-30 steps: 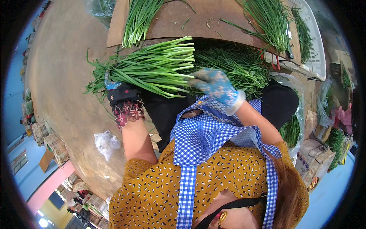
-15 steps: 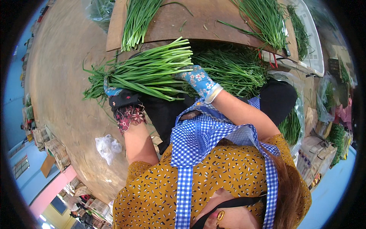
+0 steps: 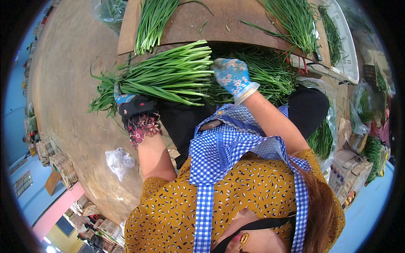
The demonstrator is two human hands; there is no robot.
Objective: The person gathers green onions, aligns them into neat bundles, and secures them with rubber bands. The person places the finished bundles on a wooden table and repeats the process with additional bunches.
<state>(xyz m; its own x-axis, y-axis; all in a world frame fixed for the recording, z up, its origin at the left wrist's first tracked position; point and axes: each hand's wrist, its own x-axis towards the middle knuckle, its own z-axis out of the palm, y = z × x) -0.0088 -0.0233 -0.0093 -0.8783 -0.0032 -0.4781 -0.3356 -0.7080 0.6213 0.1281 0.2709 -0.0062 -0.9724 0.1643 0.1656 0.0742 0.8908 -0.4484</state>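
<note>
A thick bunch of garlic chives [image 3: 168, 78] lies across my lap, its pale stem ends to the right and loose dark leaf tips to the left. My left hand [image 3: 123, 98], in a blue glove with a dark floral cuff, is closed round the leafy end. Just beside the stem ends is my right hand [image 3: 233, 78], in a blue flowered glove, its fingers curled. Whatever those fingers hold, if anything, is hidden. Behind that hand spreads a heap of loose chives [image 3: 268, 76], partly under the board.
A brown board [image 3: 211, 27] stands in front, with one chive bunch [image 3: 155, 23] at its left and another [image 3: 293, 25] at its right. Near the right edge lies a knife [image 3: 317, 48]. A white crate [image 3: 348, 42] is beyond. Crumpled white plastic [image 3: 119, 163] lies on the floor.
My right hand has moved right and slightly up, from against the lower stems to just off their ends. The left hand keeps its hold, with the bunch shifted slightly.
</note>
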